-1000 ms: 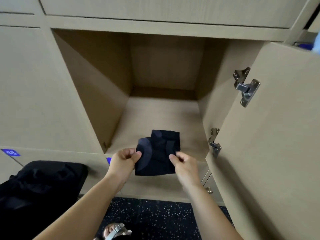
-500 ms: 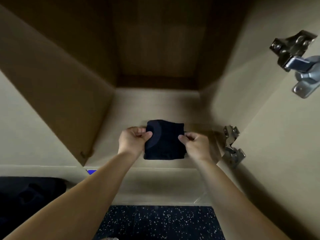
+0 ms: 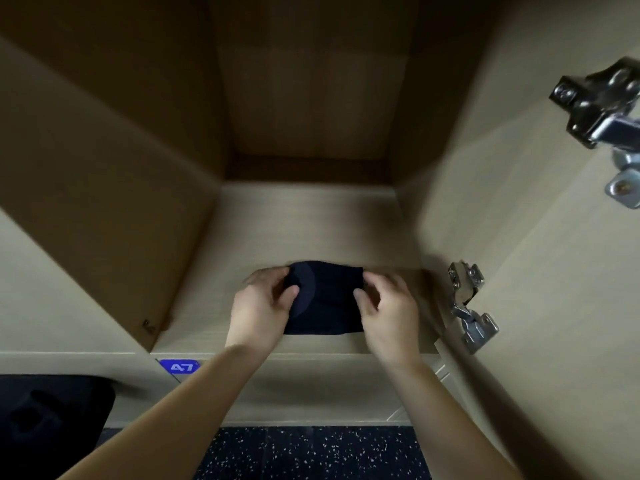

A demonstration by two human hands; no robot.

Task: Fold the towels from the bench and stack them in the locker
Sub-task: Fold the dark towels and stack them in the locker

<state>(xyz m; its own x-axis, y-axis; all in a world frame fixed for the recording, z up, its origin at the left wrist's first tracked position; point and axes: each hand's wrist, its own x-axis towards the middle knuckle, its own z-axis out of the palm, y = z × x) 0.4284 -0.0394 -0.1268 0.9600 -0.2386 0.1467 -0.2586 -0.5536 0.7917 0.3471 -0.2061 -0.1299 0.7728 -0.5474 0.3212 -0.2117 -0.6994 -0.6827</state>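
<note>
Inside the locker (image 3: 242, 220), left hand (image 3: 258, 311) and right hand (image 3: 389, 315) pinch the folded dark towel (image 3: 327, 299), seemingly resting on its floor.

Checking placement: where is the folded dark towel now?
Head view, centre: the folded dark towel is inside the locker at the front of its floor, held between the left hand and right hand, left of the lower door hinge.

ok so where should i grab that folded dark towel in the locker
Take the folded towel by its left and right edges, one grip on each, coming from the open front of the locker. It lies flat, low near the floor; the left hand and right hand pinch it there now, which probably keeps the folds together.
</note>
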